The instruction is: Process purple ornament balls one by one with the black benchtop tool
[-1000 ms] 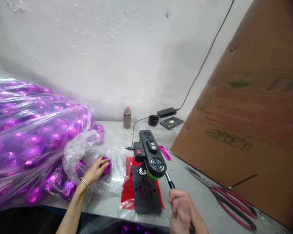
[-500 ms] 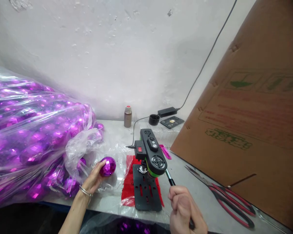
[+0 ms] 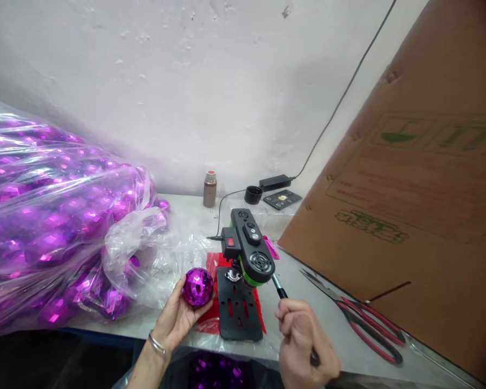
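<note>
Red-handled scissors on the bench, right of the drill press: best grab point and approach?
Grip the scissors at the red handle loops, coming from above on the near-right side. They lie flat, blades pointing away toward the press, and the cardboard sheet leans close behind, so the far side is likely cramped.

Left hand (image 3: 177, 319) palm up, fingers cupped, wrist low, right hand (image 3: 303, 346) fisted, knuckles upward

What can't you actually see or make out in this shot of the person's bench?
Head view only:
- Black lever handle: its lower end is hidden inside the closed right hand.
- Faceted purple ball: its underside is covered by the left hand.
- Brown cardboard sheet: green print blurred, unreadable.
- Clear bag of purple balls: cut off by the left edge.
</note>
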The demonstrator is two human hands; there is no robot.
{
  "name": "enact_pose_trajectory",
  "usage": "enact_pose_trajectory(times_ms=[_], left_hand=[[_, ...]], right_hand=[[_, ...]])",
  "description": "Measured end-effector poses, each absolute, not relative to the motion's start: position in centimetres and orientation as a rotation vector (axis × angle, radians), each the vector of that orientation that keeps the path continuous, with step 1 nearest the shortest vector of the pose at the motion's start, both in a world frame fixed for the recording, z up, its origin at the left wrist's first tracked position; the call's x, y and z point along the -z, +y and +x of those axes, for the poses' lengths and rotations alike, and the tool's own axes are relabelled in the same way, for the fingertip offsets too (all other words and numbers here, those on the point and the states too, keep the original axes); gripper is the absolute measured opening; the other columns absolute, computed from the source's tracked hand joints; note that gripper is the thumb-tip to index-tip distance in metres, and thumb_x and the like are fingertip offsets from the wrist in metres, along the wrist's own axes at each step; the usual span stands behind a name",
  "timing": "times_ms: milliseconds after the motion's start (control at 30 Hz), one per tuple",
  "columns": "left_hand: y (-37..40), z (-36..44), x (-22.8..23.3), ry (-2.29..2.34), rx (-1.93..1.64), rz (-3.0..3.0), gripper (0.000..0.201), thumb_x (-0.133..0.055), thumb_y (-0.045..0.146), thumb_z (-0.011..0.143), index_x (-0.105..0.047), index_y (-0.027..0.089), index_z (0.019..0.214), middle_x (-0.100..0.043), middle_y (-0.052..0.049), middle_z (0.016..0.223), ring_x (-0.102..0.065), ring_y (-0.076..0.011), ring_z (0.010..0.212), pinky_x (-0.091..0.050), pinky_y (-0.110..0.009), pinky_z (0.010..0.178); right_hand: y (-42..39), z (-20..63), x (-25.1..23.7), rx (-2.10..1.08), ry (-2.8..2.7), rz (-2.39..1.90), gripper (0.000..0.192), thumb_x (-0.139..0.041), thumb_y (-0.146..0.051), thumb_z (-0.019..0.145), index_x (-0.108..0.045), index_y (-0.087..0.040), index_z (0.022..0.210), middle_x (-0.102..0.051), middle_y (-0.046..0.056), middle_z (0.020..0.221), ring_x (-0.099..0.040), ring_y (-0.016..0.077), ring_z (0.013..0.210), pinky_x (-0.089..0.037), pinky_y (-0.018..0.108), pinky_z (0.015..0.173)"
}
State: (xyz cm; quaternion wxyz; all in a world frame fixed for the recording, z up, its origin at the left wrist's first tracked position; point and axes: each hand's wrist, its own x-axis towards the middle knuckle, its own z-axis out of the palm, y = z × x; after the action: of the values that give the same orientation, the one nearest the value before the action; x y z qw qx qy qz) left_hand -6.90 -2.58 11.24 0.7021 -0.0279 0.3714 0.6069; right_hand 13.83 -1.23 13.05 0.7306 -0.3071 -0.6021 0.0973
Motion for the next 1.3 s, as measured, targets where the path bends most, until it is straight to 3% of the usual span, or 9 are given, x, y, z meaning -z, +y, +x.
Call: enact_pose_trajectory(times_ms=[133, 200, 267, 400, 500, 667, 900, 1100, 1300], left_hand=[[-4.1, -5.9, -10.4, 0.81, -1.321, -0.065, 0.047, -0.052, 0.036, 0.111, -0.05, 0.005, 0.146, -0.078, -0.021, 0.119, -0.081, -0.0311, 0.097, -0.07, -0.04, 0.081], [-5.1, -5.2, -9.3, 0.849, -1.348, 0.007, 0.049, -0.07, 0.036, 0.102, -0.057, 0.008, 0.141, -0.077, -0.02, 0.126, -0.079, -0.031, 0.105, -0.069, -0.041, 0.086], [-6.1, -4.4, -8.0, 0.925, -1.397, 0.157, 0.06, -0.085, 0.041, 0.089, -0.061, 0.014, 0.137, -0.075, -0.018, 0.133, -0.075, -0.0318, 0.115, -0.066, -0.04, 0.091], [-8.0, -2.8, -6.3, 1.144, -1.444, 0.551, 0.089, -0.1, 0.051, 0.065, -0.06, 0.021, 0.139, -0.071, -0.014, 0.138, -0.066, -0.0367, 0.131, -0.056, -0.04, 0.109], [-9.1, -1.8, -6.2, 1.278, -1.358, 0.739, 0.099, -0.103, 0.047, 0.055, -0.058, 0.02, 0.139, -0.07, -0.016, 0.138, -0.064, -0.0414, 0.131, -0.051, -0.047, 0.116], [-10.9, -1.3, -6.1, 1.452, -1.295, 0.923, 0.085, -0.098, 0.03, 0.059, -0.06, 0.023, 0.135, -0.065, -0.016, 0.147, -0.055, -0.0433, 0.143, -0.038, -0.053, 0.126], [-12.2, -2.5, -4.4, 1.412, -1.303, 1.006, 0.082, -0.096, 0.029, 0.069, -0.057, 0.024, 0.142, -0.059, -0.017, 0.155, -0.051, -0.0423, 0.148, -0.033, -0.053, 0.131], [-12.4, -3.6, -3.0, 1.318, -1.215, 1.084, 0.096, -0.095, 0.029, 0.073, -0.046, 0.023, 0.155, -0.047, -0.019, 0.166, -0.042, -0.0427, 0.156, -0.036, -0.053, 0.13], [-12.0, -4.1, -1.8, 1.325, -1.255, 1.001, 0.106, -0.102, 0.024, 0.063, -0.048, 0.025, 0.155, -0.054, -0.018, 0.162, -0.045, -0.0444, 0.154, -0.038, -0.053, 0.13]], right_hand=[[-1.7, 14.0, -12.6, -0.262, -1.198, -0.728, 0.012, -0.069, -0.031, 0.1, -0.069, -0.019, 0.102, -0.071, 0.011, 0.102, -0.07, 0.0206, 0.081, -0.052, 0.029, 0.059], [-2.4, 13.8, -12.1, -0.332, -1.076, -0.791, 0.033, -0.076, -0.033, 0.095, -0.067, -0.021, 0.125, -0.068, 0.015, 0.125, -0.069, 0.0171, 0.075, -0.055, 0.03, 0.059], [-3.4, 13.8, -11.2, -0.426, -1.025, -0.904, 0.042, -0.076, -0.034, 0.095, -0.064, -0.023, 0.134, -0.071, 0.013, 0.124, -0.067, 0.0135, 0.068, -0.059, 0.029, 0.062], [-6.1, 14.1, -8.0, -0.716, -1.17, -1.099, 0.033, -0.07, -0.047, 0.099, -0.073, -0.019, 0.117, -0.08, 0.011, 0.104, -0.074, 0.0161, 0.07, -0.058, 0.021, 0.054], [-8.0, 14.0, -5.5, -1.019, -1.27, -1.126, 0.047, -0.07, -0.055, 0.097, -0.074, -0.018, 0.126, -0.081, 0.015, 0.112, -0.08, 0.0202, 0.079, -0.064, 0.023, 0.061], [-9.8, 12.8, -3.0, -1.298, -1.179, -1.048, 0.069, -0.077, -0.061, 0.09, -0.065, -0.022, 0.145, -0.076, 0.017, 0.131, -0.083, 0.0262, 0.094, -0.069, 0.034, 0.081], [-9.9, 12.4, -2.4, -1.368, -1.23, -0.981, 0.073, -0.083, -0.056, 0.086, -0.063, -0.023, 0.148, -0.076, 0.017, 0.133, -0.082, 0.0284, 0.102, -0.067, 0.038, 0.089], [-9.8, 13.1, -2.7, -0.95, -1.541, -0.964, 0.076, -0.079, -0.055, 0.09, -0.055, -0.025, 0.155, -0.072, 0.016, 0.141, -0.078, 0.029, 0.115, -0.066, 0.036, 0.097], [-8.9, 13.1, -5.1, -0.419, -1.813, -0.899, 0.074, -0.078, -0.048, 0.093, -0.05, -0.022, 0.157, -0.069, 0.016, 0.139, -0.071, 0.0321, 0.128, -0.062, 0.044, 0.107]])
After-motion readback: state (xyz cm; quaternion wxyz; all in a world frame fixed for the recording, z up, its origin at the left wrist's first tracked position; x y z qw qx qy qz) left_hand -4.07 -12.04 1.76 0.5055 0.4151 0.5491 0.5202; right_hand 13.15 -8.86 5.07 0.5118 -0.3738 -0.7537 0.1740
